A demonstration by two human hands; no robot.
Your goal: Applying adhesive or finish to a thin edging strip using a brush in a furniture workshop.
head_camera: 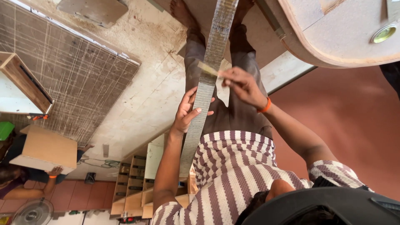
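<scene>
Centre frame, seen from above and upside-down: long narrow strip (207, 83), greyish, speckled face, runs from the top edge down past the person's striped shirt (233, 166). Left hand (188, 111) wraps the strip's left edge near its middle, fingers curled round it, thumb across the face, clamped on. Right hand (243, 85) just above and to the right, fingertips pinched on a small pale flat piece (207, 68) that lies across the strip; what that piece is, cannot tell. Hands close, not touching each other. Orange wristband (265, 106) on the right wrist. Strip passes over grey trousers (233, 112); bare feet (182, 10) at the top on a dusty floor (146, 83). Scored cutting board (71, 75) lies left. Curved plywood panel (346, 37) top right with a round brass fitting (383, 34). Lower left, another person's hand (54, 171) rests on a cardboard-brown board (43, 150). Wooden shelving unit (131, 183) bottom centre, fan (32, 212) in the corner.
</scene>
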